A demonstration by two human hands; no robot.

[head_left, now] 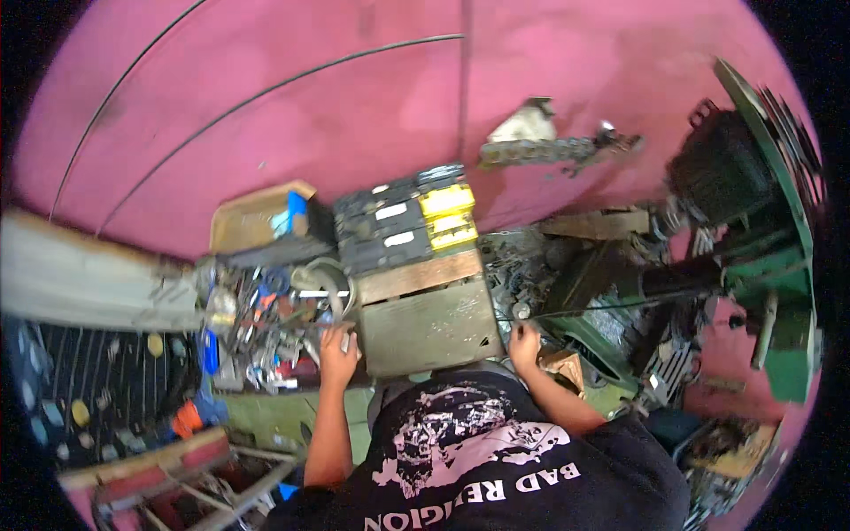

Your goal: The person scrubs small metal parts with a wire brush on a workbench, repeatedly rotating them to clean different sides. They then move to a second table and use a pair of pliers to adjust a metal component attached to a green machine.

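Both my hands work beside a worn grey-green wooden crate [429, 323]: my left hand [337, 346] is curled around a small pale metal piece [345, 337] at its left edge, my right hand [524, 341] pinches a thin dark wire [620, 303].

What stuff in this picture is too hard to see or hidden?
- Head view: what the left hand grips, a small pale piece, is too small to name.
- Head view: the right hand rests by the wooden box; its fingers are too small to tell if they are closed on anything.
- Head view: the tools in the heap are too small and tangled to tell apart.
- Head view: the green machine is bent and cut off by the rim.
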